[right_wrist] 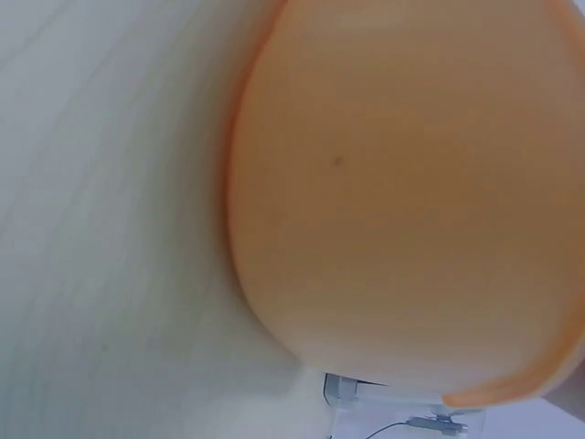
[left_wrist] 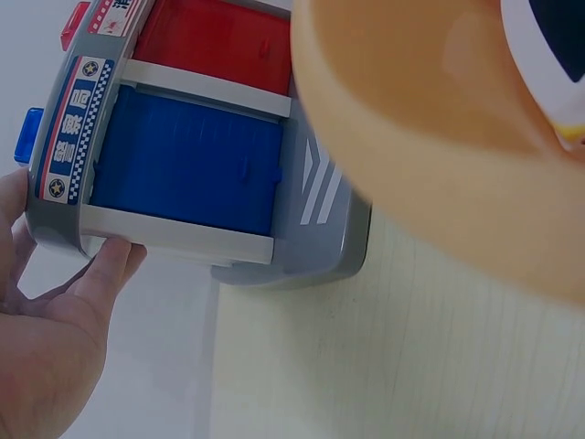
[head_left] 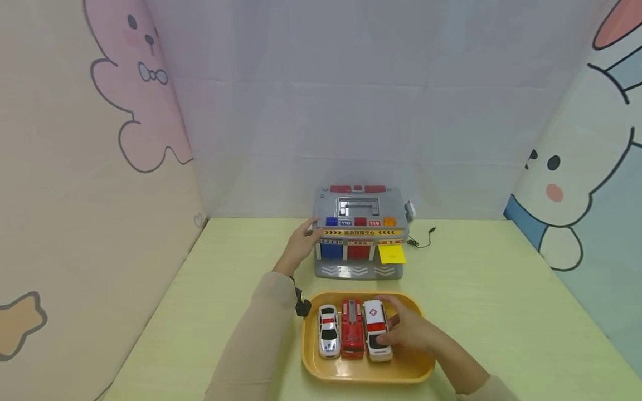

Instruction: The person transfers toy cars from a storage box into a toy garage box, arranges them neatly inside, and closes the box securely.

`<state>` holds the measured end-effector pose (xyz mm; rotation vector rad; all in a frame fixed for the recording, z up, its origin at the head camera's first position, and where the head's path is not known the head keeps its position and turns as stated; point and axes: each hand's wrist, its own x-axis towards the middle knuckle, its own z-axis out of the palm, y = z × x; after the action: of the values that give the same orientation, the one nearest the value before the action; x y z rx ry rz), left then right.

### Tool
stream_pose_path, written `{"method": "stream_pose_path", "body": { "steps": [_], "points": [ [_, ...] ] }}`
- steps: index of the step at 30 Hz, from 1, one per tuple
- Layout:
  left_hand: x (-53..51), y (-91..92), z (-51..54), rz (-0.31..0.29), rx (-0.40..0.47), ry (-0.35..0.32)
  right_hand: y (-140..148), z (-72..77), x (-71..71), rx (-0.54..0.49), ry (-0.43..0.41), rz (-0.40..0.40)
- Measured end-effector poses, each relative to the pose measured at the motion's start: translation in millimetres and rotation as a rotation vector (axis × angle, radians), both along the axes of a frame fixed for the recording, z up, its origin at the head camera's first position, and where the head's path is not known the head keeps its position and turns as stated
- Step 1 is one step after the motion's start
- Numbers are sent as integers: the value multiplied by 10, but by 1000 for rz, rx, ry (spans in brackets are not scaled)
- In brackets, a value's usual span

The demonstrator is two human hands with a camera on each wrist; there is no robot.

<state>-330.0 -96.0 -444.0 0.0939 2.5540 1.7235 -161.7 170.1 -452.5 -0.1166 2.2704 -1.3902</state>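
A grey toy emergency station (head_left: 360, 270) stands on the table, with blue and red doors down and a yellow flap (head_left: 392, 254) swung out. My left hand (head_left: 301, 243) touches the station's left side near the roof edge; in the left wrist view its fingers (left_wrist: 111, 261) lie against the wall beside the blue door (left_wrist: 187, 160). My right hand (head_left: 412, 329) grips a white toy ambulance (head_left: 376, 323) by its sides, in a yellow tray (head_left: 368, 377). To its left lie a red toy fire truck (head_left: 352, 329) and a white toy police car (head_left: 329, 334).
The tray sits in front of the station on the pale table (head_left: 491, 312). A thin black cable (head_left: 423, 244) trails from the station's right side. Cartoon-printed cloth walls stand at the back and both sides.
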Motion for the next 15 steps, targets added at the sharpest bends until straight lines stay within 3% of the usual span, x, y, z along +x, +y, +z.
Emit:
{"method": "stream_pose_path", "body": {
  "steps": [15],
  "points": [
    [7,-10,-2,-13,2,16,173,171,9,-115,-17,27]
  ]
}}
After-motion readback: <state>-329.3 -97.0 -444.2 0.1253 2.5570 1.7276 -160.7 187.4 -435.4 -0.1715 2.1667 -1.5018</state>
